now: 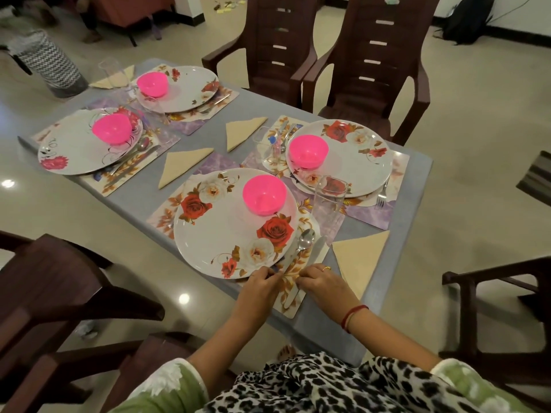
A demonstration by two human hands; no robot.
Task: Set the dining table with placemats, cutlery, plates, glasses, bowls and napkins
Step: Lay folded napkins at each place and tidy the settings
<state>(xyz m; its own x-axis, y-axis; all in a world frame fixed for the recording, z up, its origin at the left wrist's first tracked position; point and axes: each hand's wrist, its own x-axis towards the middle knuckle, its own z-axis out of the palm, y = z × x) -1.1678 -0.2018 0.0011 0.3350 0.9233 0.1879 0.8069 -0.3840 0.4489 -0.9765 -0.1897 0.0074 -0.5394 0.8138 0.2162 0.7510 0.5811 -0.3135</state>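
Observation:
The grey table (411,186) holds several place settings. The nearest one has a floral placemat (293,307), a rose-patterned plate (220,234), a pink bowl (264,194), a clear glass (329,195), a spoon (305,238) and a knife (317,248) to the right of the plate. My left hand (261,283) pinches the lower end of the spoon handle at the plate's edge. My right hand (320,280) pinches the knife near the middle of its length. A folded beige napkin (359,257) lies just right of the placemat.
Three other settings carry plates, pink bowls, glasses and cutlery, such as the far right plate (357,162). Beige napkins (182,165) lie between them. Brown plastic chairs (369,64) surround the table. A patterned bin (50,64) stands on the floor at far left.

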